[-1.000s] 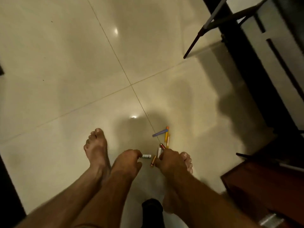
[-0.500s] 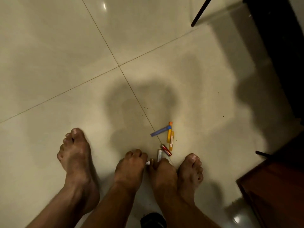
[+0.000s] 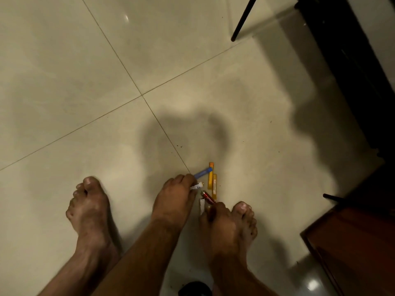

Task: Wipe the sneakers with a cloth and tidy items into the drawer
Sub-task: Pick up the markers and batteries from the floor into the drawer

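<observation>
Small items lie on the tiled floor between my bare feet: a blue stick (image 3: pixel 203 172), two orange sticks (image 3: pixel 211 177), a red cylinder (image 3: pixel 208 197) and a white piece (image 3: pixel 201 207). My left hand (image 3: pixel 175 201) reaches down with curled fingers, pinches a small white tube (image 3: pixel 197 186), and its fingertips touch the near end of the blue stick. Just right of it, my right hand (image 3: pixel 217 223) has its fingers curled round the near end of the red cylinder. No sneakers or cloth are in view.
My left foot (image 3: pixel 89 208) and right foot (image 3: pixel 244 218) flank the hands. A dark wooden furniture corner (image 3: pixel 352 248) stands at the lower right. A black leg (image 3: pixel 243 18) and dark furniture (image 3: pixel 352 71) sit at the upper right. A dark object (image 3: pixel 194 289) lies at the bottom edge.
My left hand has moved forward with the white tube up to the blue stick. My right hand has closed on the red cylinder. The camera has shifted slightly.
</observation>
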